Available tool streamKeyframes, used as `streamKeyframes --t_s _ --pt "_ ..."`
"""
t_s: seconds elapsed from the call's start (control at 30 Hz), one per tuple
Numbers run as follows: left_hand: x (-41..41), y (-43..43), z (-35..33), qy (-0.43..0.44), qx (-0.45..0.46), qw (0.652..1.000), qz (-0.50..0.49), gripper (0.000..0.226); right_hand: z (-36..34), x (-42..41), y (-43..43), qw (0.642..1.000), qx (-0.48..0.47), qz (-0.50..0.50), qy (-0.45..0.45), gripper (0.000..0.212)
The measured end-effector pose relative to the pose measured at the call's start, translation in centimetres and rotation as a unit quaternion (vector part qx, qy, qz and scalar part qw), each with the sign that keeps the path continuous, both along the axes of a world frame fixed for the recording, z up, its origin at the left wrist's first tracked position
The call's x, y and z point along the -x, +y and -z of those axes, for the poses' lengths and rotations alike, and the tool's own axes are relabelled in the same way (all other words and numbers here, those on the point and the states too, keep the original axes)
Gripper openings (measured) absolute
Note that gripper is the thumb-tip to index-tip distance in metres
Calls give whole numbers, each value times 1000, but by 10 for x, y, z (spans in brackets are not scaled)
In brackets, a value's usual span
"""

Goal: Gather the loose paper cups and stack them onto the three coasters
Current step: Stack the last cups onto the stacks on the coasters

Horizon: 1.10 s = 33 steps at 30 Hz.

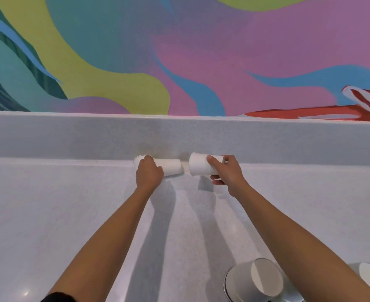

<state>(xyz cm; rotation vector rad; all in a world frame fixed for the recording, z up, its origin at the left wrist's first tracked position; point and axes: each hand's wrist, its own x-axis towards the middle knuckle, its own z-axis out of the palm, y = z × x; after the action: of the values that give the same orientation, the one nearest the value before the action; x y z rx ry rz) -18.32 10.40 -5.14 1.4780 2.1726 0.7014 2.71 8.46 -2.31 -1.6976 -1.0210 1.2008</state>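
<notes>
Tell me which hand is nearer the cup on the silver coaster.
Right. The right hand, gripping the right cup, is far behind the coaster cup, slightly to its left; the left hand, gripping the left cup, is as far back, further left.

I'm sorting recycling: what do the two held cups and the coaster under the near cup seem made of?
The left-hand cup and the right-hand cup: matte white, thin-walled, likely paper. The coaster: glossy silvery rim with reflections, probably polished metal, possibly chromed plastic.
</notes>
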Motion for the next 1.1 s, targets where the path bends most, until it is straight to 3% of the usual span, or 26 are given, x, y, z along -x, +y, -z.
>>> streamKeyframes --t_s 0.13,0.3,0.47,0.6,0.77,0.93,1.03,1.1 --pt "-2 13 13 -99 44 993 -55 34 6 -3 5 1000 5 7 4 48" --pt "-4 25 30 -271 64 952 -128 13 11 -8 9 1000 19 14 -20 56" --pt "-22 13 13 -461 72 878 -106 21 16 -16 11 999 35 38 -17 58" --pt "-42 -4 -6 -507 86 856 -49 7 16 -14 8 999 33 16 -6 57" --pt "-58 -14 -14 -447 75 891 28 19 14 3 4 1000 30 -9 0 67" --pt "-44 -17 -25 -345 56 925 152 24 9 3 0 995 56 4 77 55" --pt "-26 -15 -20 -240 -17 966 100 21 5 4 -1 991 72 11 114 50" --pt "-13 -9 -8 -105 -80 991 35 25 3 4 0 989 73 10 125 50"
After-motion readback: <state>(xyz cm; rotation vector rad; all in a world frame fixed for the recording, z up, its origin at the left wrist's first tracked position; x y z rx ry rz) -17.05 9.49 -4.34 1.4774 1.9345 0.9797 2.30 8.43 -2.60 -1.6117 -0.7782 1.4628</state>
